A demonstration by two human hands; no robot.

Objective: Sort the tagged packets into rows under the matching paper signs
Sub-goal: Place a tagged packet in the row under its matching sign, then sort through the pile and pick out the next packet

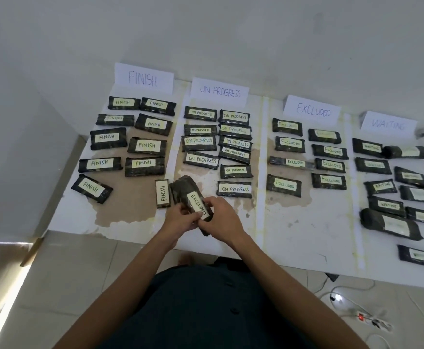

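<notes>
Dark packets (200, 113) fill rows under all four signs (313, 112). Left grip (180, 219) and right grip (222, 219) both curl round the remaining stack (184, 188), topped EXCLUDED; one FINISH packet (162, 193) lies unaligned.

The person is wearing a dark, nearly black shirt (193, 311) with a line of small round buttons (233, 311) of the same dark colour running down the middle of the shirt, while the left forearm (130, 268) and right forearm (281, 270) are showing uncovered on either side of the shirt.
</notes>
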